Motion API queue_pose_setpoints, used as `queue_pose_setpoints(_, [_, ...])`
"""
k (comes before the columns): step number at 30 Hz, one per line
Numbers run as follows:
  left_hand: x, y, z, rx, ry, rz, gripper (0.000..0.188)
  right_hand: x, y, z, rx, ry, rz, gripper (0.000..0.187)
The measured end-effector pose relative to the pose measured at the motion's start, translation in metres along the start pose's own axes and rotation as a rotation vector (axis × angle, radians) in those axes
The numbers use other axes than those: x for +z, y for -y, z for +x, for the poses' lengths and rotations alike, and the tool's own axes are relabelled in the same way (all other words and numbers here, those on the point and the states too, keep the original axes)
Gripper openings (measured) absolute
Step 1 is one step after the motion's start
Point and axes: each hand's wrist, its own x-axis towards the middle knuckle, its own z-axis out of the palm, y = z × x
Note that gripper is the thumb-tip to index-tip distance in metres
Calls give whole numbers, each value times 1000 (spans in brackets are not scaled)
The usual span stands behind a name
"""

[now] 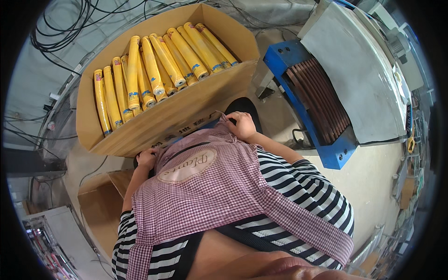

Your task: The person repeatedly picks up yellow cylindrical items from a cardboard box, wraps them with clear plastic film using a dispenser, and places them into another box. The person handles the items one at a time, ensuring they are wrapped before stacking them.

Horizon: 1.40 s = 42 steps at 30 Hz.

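A pink checked apron [219,186] with an oval patch hangs over my striped top. My right hand [241,125] pinches the apron's bottom edge at its right corner, and the cloth bunches up between thumb and fingers. On the other side, my left hand [147,158] is closed at the apron's left edge, its fingertips partly hidden. Just beyond both hands stands a large open cardboard box [168,119]. Several long yellow rolls [156,60], with blue marks near their lower ends, lean side by side inside it. Neither hand touches them.
To the right is a blue metal frame [310,112] with brown slats, beside a grey-white panel [352,70]. A smaller open carton [100,200] sits at the left. Black cables [65,39] are coiled at the far left.
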Motion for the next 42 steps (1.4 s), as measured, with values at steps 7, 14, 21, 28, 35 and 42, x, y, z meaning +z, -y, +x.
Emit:
queue_pose_setpoints(7, [-11, -21, -5, 45, 186, 98, 42, -9, -4, 7, 84, 32, 50, 24])
queue_pose_setpoints(14, [-6, -41, -2, 67, 116, 137, 44, -15, -10, -3, 135, -10, -5, 24])
queue_pose_setpoints(21, [-13, -43, 4, 63, 144, 142, 45, -15, -13, -5, 151, -19, -21, 22])
queue_pose_setpoints(28, [2, -23, 2, 105, 65, 82, 42, -5, -14, -8, 249, -125, 224, 19])
queue_pose_setpoints(35, [-4, -29, -8, 53, 91, 18, 40, -179, -62, -37, 6, -621, -566, 12])
queue_pose_setpoints(42, [20, 10, 55, 332, 25, -11, 38, -309, -121, -76, 1450, -398, -487, 82])
